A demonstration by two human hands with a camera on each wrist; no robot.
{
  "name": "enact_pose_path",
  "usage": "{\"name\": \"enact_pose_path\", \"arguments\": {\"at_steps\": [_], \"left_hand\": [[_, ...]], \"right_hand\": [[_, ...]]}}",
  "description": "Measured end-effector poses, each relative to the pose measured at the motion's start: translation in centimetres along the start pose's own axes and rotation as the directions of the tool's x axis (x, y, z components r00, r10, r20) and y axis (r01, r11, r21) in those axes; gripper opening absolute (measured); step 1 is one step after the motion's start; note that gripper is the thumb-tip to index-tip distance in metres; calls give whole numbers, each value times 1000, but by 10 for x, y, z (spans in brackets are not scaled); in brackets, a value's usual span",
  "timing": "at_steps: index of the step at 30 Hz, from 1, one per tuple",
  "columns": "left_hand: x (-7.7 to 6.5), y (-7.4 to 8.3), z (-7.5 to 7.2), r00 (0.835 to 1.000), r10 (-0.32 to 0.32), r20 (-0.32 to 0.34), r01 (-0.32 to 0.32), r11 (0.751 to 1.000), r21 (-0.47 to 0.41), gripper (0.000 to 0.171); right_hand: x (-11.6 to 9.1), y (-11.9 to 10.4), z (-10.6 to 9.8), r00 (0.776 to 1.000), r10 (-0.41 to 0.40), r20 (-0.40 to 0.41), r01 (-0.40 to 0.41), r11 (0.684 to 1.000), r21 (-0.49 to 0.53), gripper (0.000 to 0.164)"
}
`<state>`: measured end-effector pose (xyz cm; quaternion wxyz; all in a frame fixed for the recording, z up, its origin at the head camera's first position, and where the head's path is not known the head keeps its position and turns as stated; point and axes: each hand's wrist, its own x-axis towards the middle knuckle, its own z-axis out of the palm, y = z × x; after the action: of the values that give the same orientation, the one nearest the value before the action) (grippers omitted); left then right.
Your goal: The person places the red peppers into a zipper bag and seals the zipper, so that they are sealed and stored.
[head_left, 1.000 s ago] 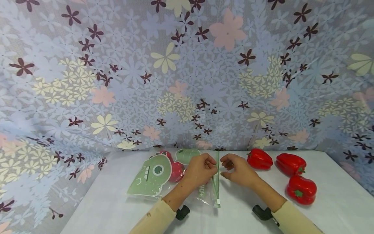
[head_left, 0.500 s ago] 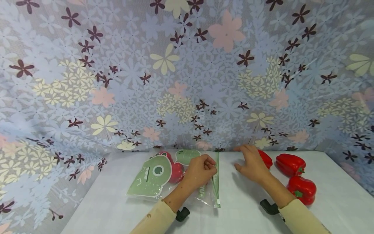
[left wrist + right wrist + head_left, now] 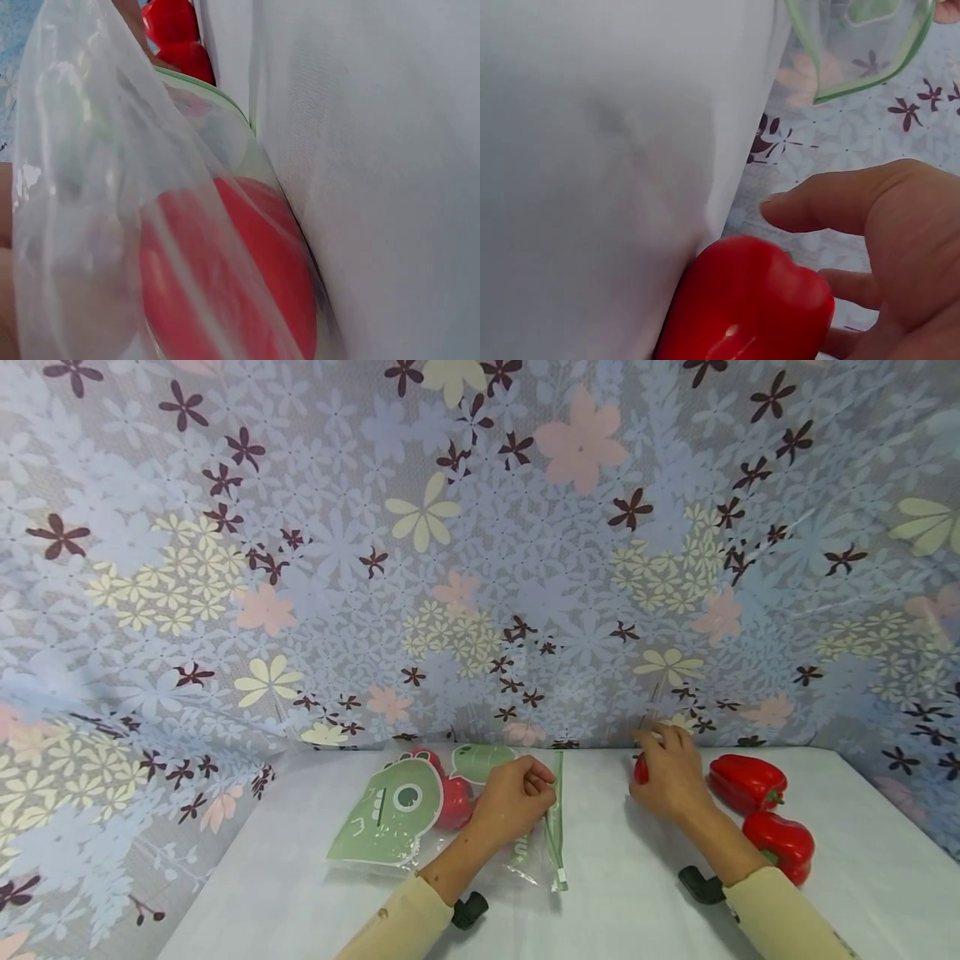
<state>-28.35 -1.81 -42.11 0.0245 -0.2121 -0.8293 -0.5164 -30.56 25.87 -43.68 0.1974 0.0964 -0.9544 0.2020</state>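
One left hand (image 3: 516,797) is pinching the bag (image 3: 408,818), likely holding it open; at its three o'clock, the right hand (image 3: 675,774) is hovering unclosed around a pepper (image 3: 750,307).

The bag (image 3: 386,814) is thin, clear plastic film, glossy and crinkled, with smooth green printing and a green plastic zip edge (image 3: 557,827). The red pepper (image 3: 746,300) has a smooth, glossy, plastic-looking skin, as do the two other peppers (image 3: 742,781). Matt white cloth covers the bench (image 3: 600,910), its weave faintly visible. The floral backdrop (image 3: 480,568) looks like matt fabric; the sleeves (image 3: 397,922) are matt cloth.
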Motion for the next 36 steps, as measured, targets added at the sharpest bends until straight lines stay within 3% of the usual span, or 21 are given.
{"name": "enact_pose_path", "arguments": {"at_steps": [9, 18, 27, 36], "left_hand": [[0, 1, -2, 1000, -16, 20, 16, 999, -30, 9], [1, 0, -2, 999, -20, 32, 20, 999, -27, 8], [1, -1, -2, 999, -23, 39, 24, 999, -36, 8], [0, -2, -3, 999, -22, 40, 23, 999, -36, 8]], "right_hand": [[-1, 2, 1, 983, 133, 123, -125, 989, -77, 73], [0, 7, 1, 985, 110, 134, -98, 991, -94, 80], [-1, 8, 3, 992, 80, 101, -70, 993, -99, 74], [3, 3, -1, 984, 117, 134, -115, 993, -21, 81]]}}
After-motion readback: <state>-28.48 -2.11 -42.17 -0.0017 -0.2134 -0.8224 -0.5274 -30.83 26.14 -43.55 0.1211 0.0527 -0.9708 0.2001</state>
